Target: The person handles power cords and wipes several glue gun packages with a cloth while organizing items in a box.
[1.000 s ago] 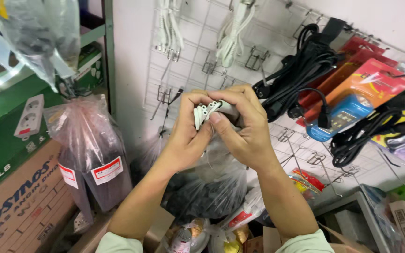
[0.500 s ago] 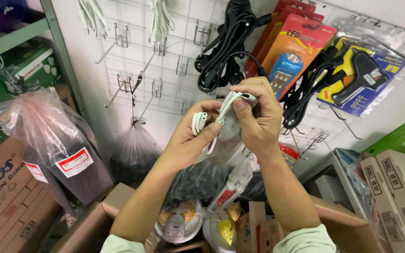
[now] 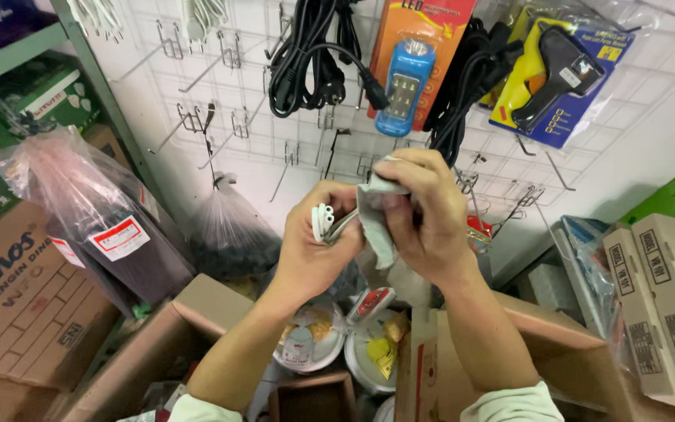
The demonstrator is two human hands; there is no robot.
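Here hands [image 3: 369,227] grip white plug [image 3: 323,222], cloth [image 3: 375,211]; black cables [image 3: 314,55] behind.

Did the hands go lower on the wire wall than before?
Yes. The left hand and right hand, holding the white plug, now sit below the black cables on the wire grid; earlier they were level with them.
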